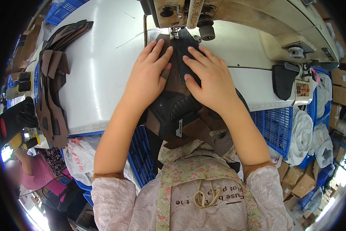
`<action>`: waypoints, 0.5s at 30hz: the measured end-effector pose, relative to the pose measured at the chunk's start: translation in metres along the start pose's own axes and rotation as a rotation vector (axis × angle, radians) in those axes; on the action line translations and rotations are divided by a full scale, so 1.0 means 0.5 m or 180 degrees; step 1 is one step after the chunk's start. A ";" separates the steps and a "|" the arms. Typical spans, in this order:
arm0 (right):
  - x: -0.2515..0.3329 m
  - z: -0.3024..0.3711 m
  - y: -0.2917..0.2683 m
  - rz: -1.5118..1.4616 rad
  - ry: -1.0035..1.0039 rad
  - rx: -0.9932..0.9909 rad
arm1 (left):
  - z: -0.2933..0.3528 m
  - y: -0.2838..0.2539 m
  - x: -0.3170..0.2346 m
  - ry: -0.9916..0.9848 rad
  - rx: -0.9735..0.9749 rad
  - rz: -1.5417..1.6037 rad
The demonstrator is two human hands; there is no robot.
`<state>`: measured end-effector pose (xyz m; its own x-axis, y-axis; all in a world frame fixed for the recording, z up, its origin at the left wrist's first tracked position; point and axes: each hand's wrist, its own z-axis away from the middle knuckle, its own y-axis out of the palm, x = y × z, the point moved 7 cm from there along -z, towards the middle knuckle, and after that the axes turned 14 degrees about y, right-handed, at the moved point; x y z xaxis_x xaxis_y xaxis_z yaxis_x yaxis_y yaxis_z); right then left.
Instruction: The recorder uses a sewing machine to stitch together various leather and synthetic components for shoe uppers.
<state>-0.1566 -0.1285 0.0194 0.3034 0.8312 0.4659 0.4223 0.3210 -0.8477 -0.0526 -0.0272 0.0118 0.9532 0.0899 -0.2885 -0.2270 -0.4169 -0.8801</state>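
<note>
My left hand (146, 75) lies flat on a brown leather-like shoe-upper piece (173, 75), its fingers stretched forward and a ring on one finger. On a black strip (183, 57) laid over that piece rests my right hand (212, 79), fingers spread. Just beyond my fingertips, the presser foot (174, 33) of a sewing machine (253, 17) stands over the far end of the material. The work continues toward me as a padded black section (182, 107) and more brown panels that hang over the table edge above my apron. Whether the needle is in the material, I cannot tell.
Stacked brown cut pieces (49, 104) lie along the white table (92, 77) at left. A black pad (284, 81) stands at the right end. Blue crates (273, 129) and white bags (302, 134) sit below. At lower left is another person in pink (38, 173).
</note>
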 end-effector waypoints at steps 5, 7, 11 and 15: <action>-0.002 -0.005 0.001 0.0007 -0.0003 -0.0004 | -0.005 0.001 0.004 0.0003 0.0039 -0.0023; -0.003 -0.004 0.001 0.0006 -0.0005 -0.0012 | -0.005 0.002 0.004 -0.0015 0.0053 -0.0005; -0.002 -0.004 0.002 0.0023 -0.0004 0.0017 | -0.005 0.000 0.002 -0.0018 0.0064 0.0011; 0.001 -0.005 0.001 0.0053 -0.0015 0.0020 | -0.007 -0.001 0.003 -0.0057 0.0073 0.0148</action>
<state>-0.1540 -0.1292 0.0200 0.3062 0.8386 0.4506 0.4119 0.3101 -0.8569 -0.0504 -0.0301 0.0130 0.9379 0.0871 -0.3358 -0.2758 -0.4002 -0.8739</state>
